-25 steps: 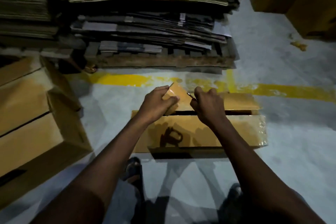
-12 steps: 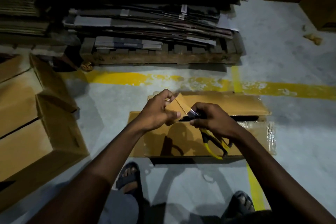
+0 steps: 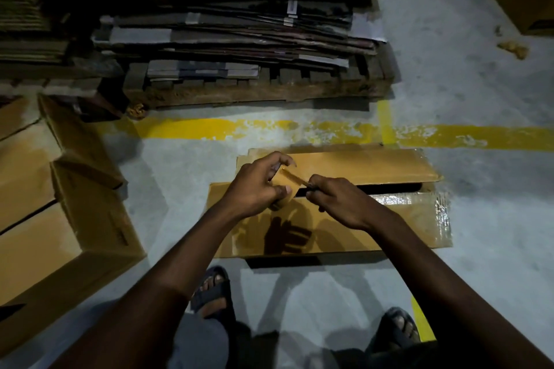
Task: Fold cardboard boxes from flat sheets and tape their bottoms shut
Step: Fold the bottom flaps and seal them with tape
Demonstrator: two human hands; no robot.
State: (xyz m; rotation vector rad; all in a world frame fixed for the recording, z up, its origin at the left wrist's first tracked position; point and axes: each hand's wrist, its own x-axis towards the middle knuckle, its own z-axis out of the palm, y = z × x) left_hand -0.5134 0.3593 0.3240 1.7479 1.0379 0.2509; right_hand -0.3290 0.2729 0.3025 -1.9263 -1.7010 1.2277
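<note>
The box (image 3: 359,168) lies folded, its seam untaped (tape shines only at the right end); the left hand (image 3: 257,189) grips the tape roll (image 3: 283,190), the right hand (image 3: 338,204) pinches its strip (image 3: 295,179)

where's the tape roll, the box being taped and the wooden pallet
tape roll (image 3: 295,193), head view, on the roll's brown side
cardboard box (image 3: 359,168), head view, on its far top flap
wooden pallet (image 3: 269,93), head view, on its front beam
</note>
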